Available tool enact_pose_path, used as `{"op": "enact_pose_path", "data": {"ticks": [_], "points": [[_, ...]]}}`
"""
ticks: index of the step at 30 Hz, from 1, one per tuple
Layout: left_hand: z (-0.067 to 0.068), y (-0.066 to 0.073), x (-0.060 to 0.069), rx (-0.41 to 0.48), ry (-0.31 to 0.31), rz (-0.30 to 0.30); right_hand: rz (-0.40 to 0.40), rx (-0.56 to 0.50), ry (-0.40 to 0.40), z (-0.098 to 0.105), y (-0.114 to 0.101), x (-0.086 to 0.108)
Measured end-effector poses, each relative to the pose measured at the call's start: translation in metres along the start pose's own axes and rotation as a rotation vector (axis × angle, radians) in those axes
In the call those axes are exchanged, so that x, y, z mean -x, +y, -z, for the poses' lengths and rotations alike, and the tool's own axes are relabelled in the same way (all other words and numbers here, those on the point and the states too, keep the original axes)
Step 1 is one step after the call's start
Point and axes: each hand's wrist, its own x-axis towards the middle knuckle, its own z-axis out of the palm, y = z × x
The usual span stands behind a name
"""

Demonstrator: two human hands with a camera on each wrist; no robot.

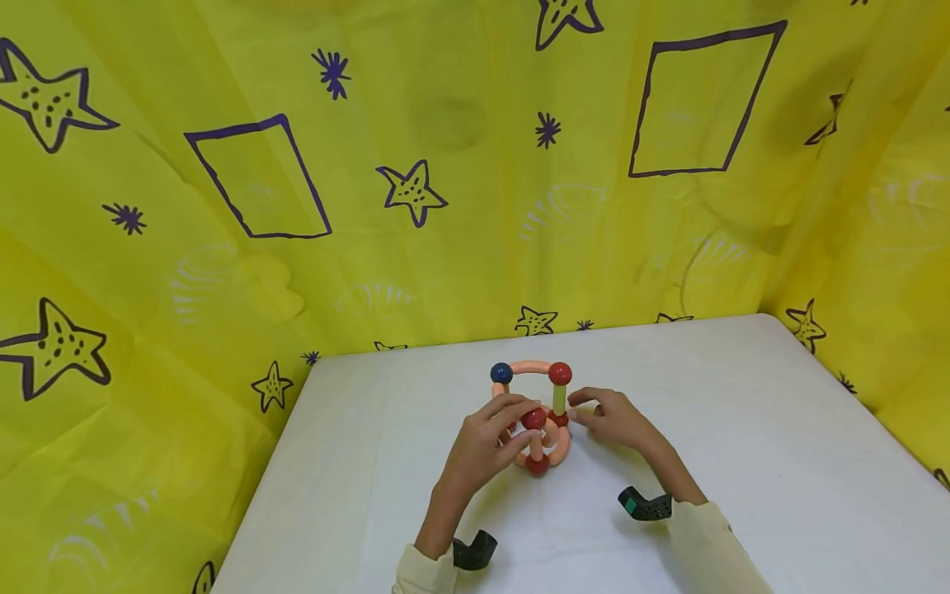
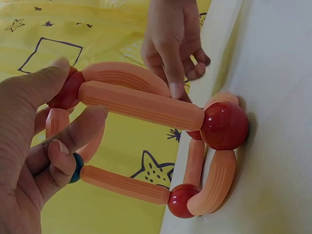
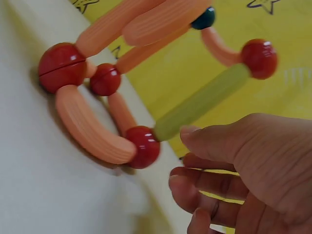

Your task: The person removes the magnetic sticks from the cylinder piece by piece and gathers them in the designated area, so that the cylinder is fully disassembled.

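Note:
A frame of orange rods and balls stands on the white table, with red balls (image 1: 560,374) and a blue ball (image 1: 500,374) on top. My left hand (image 1: 478,445) pinches the near upper red ball (image 2: 66,91) between thumb and fingers; an upright orange rod (image 2: 141,106) runs from it to a lower red ball (image 2: 224,125). Beside the green upright rod (image 3: 202,102) is my right hand (image 1: 619,421), its thumb by the rod's lower end and its fingers loosely bent, holding nothing. Curved orange rods (image 3: 92,129) join the lower balls.
The white table (image 1: 371,495) extends around the frame. Behind it and along both sides hangs a yellow curtain (image 1: 460,272) with drawn stars and squares. Dark bands (image 1: 475,551) are strapped at both wrists, over light sleeves (image 1: 712,549).

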Motion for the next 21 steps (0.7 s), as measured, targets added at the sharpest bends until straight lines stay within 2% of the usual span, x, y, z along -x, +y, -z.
{"op": "enact_pose_path", "data": {"ticks": [3, 7, 12, 17, 21], "points": [[0.000, 0.001, 0.000, 0.002, -0.003, 0.011, 0.034, 0.013, -0.007, 0.011, -0.004, 0.012], [0.000, 0.001, 0.000, 0.001, -0.010, 0.018, 0.124, 0.005, -0.086, 0.020, -0.011, 0.025], [0.000, 0.000, 0.000, -0.016, -0.006, -0.005, 0.262, -0.101, -0.151, 0.014, -0.020, 0.032], [0.001, -0.002, 0.001, -0.023, 0.012, -0.049, 0.351, -0.164, -0.083, -0.002, -0.031, 0.029], [-0.001, -0.002, 0.002, -0.020, 0.013, -0.047, 0.363, -0.184, -0.039, -0.010, -0.038, 0.029]]}}
